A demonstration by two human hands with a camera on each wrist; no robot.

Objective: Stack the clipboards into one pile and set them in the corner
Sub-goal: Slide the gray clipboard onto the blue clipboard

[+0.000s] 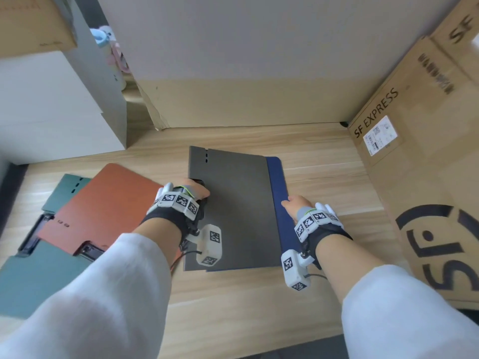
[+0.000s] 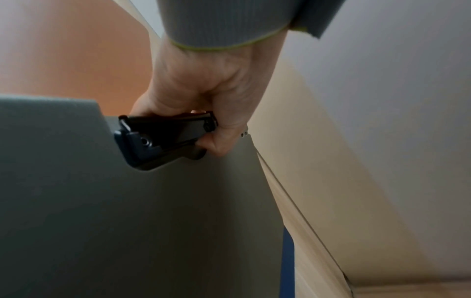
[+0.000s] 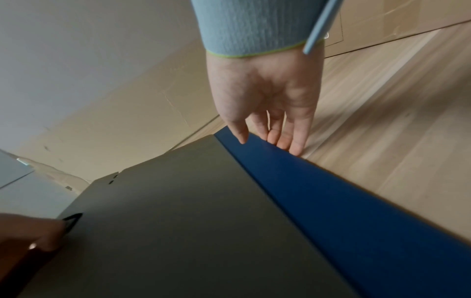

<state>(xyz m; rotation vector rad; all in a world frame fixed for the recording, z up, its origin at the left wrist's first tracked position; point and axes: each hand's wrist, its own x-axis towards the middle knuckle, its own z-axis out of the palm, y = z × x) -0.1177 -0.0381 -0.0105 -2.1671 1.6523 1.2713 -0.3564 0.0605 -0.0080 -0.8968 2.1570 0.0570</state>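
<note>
A grey clipboard (image 1: 238, 211) lies on a blue clipboard (image 1: 278, 193) on the wooden table (image 1: 324, 177), shifted left so a blue strip (image 3: 344, 211) shows on the right. My left hand (image 1: 197, 191) grips the black clip (image 2: 163, 137) at the left edge of the grey board (image 2: 153, 221). My right hand (image 1: 295, 204) is at the blue board's right edge, with the thumb (image 3: 241, 135) on top and straight fingers (image 3: 293, 143) against the edge. An orange clipboard (image 1: 111, 203) lies on green ones (image 1: 39, 281) at the left.
An SF Express cardboard box (image 1: 414, 151) stands on the right and a cardboard panel (image 1: 233, 99) along the back; they meet in a corner (image 1: 343, 124). A white box (image 1: 51, 112) stands at the back left.
</note>
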